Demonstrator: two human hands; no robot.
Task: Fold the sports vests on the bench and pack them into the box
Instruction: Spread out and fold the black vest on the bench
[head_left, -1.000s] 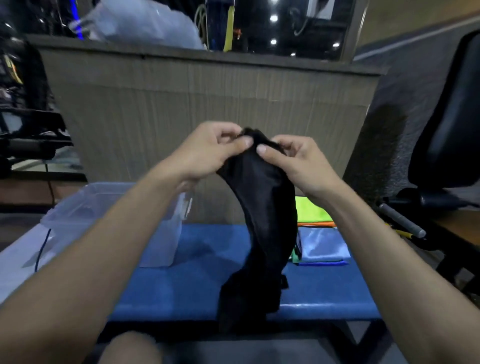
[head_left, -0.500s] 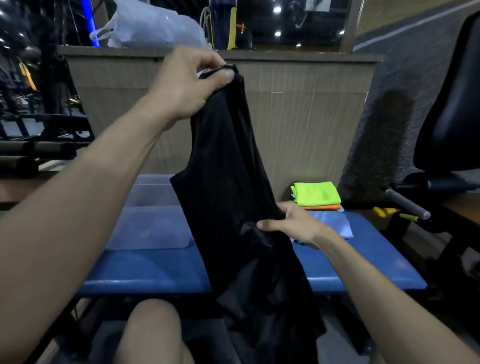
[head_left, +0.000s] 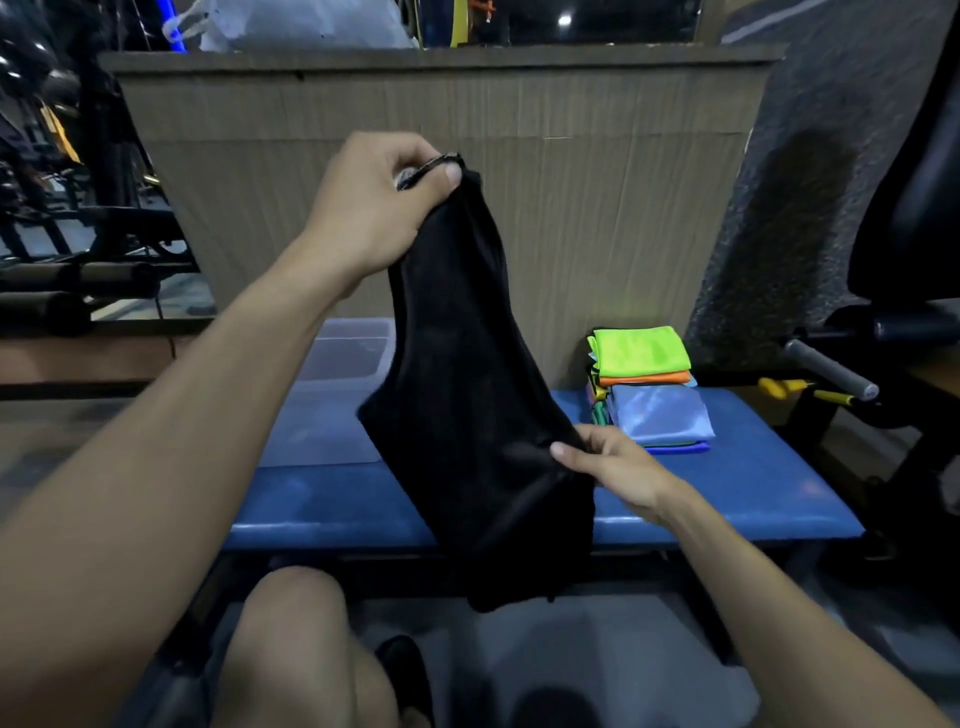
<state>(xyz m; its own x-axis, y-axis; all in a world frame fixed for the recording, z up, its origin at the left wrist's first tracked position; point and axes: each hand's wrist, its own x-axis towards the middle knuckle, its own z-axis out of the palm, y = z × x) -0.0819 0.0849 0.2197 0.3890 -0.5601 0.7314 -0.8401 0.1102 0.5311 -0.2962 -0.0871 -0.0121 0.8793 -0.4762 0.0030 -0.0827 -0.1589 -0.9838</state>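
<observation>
Two hands hold up one black vest (head_left: 467, 395) over the blue bench (head_left: 727, 488). My left hand (head_left: 379, 208) pinches its top up high. My right hand (head_left: 618, 467) grips its side low down. Behind it sits the clear box (head_left: 343, 364), with folded vests (head_left: 644, 384) stacked to the right.

Black vest (head_left: 467, 374) — top pinched by left hand (head_left: 374, 208), side by right hand (head_left: 613, 467); blue bench (head_left: 753, 488), clear box (head_left: 337, 395), folded vests (head_left: 644, 384).
</observation>
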